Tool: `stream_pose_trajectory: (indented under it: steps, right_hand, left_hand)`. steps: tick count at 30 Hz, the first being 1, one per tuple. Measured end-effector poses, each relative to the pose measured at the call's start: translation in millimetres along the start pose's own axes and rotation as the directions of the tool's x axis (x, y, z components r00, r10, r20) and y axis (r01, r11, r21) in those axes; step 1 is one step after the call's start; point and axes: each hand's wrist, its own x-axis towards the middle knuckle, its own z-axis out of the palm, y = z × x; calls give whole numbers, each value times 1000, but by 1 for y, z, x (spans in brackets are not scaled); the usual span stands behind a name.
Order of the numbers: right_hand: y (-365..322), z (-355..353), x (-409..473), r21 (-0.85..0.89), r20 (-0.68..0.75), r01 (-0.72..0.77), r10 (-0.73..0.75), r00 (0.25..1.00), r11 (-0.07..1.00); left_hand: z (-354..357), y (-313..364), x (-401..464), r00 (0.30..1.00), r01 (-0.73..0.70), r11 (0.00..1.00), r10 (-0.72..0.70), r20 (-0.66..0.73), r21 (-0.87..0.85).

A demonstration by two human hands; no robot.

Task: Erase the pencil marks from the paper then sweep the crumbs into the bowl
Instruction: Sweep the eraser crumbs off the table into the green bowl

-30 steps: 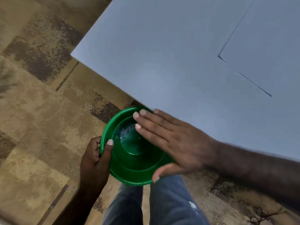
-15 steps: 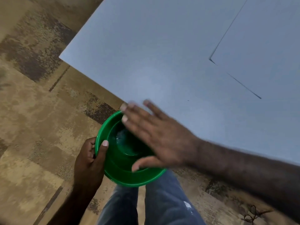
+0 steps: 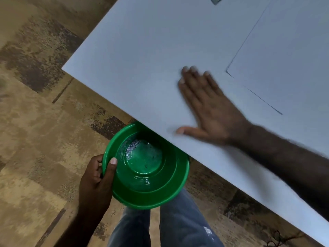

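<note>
Two hands: left [image 3: 97, 182] grips upward-facing green bowl [image 3: 165, 191]; right [image 3: 208, 107] flat, fingers pointing up-left across table [image 3: 142, 59]

A pale grey table [image 3: 142, 56] carries a sheet of paper [image 3: 288, 56] toward its far right. A flat right hand [image 3: 210, 107] rests on the bare top just left of the paper's near corner. A small greenish object [image 3: 216, 0], too cropped to identify, lies well beyond the paper's left edge.
</note>
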Motion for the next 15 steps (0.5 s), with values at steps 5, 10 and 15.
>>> stream_pose_trajectory:
  steps: [5,10,15]
  right_hand:
    - [-98,5,-24,152,89,346,-362,928,926]
    - [-83,-1,-14,268,-75,298,-288,955,916]
    - [18,-10,17,63,-145,-44,52,988,997]
  left_hand:
    - [4,1,0,1000,2,1000,-2,6,7]
    - [4,8,0,1000,-10,1000,10,7,2]
    - [5,7,-4,1000,-16,1000,16,-22,-22]
